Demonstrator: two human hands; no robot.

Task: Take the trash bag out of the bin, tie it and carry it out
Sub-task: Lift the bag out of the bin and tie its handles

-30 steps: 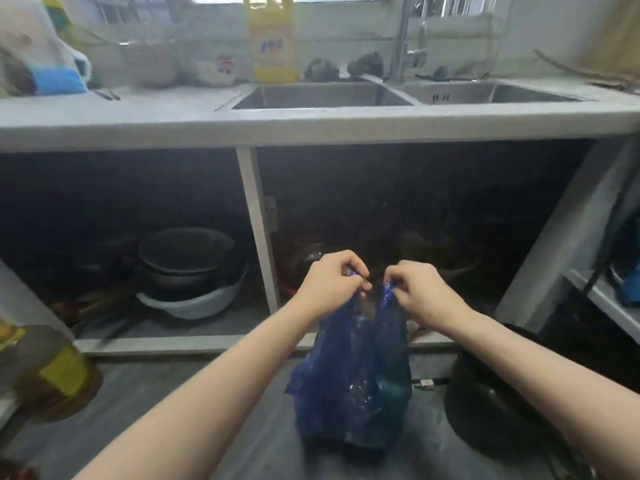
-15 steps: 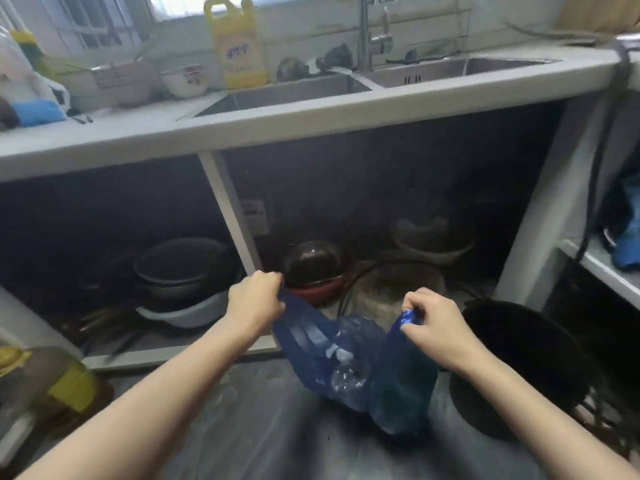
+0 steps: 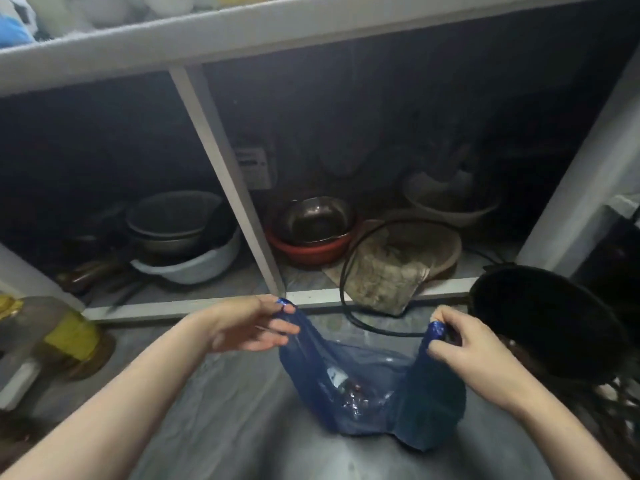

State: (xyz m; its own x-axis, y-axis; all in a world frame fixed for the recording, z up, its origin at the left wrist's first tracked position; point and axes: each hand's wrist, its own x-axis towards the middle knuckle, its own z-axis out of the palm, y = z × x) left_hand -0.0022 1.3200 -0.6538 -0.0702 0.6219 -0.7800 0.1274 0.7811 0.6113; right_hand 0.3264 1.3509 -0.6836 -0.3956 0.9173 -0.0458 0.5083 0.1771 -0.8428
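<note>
Both hands pinch the blue trash bag [image 3: 374,386] by its 2 handles, pulled wide apart. L hand [image 3: 242,327] grips 1 handle btwn thumb & fingers at the top-left corner; R hand [image 3: 460,344] is closed on the other, bunched at the top-right. Bag sags btwn them, mouth stretched open, bottom resting on the grey floor [image 3: 207,410] w/ shiny contents inside. Black bin [image 3: 543,323] sits just beside the R hand, bag outside it. Behind, under the counter [image 3: 242,32], stacked bowls [image 3: 311,233] & pans [image 3: 173,226] on a low shelf.
</note>
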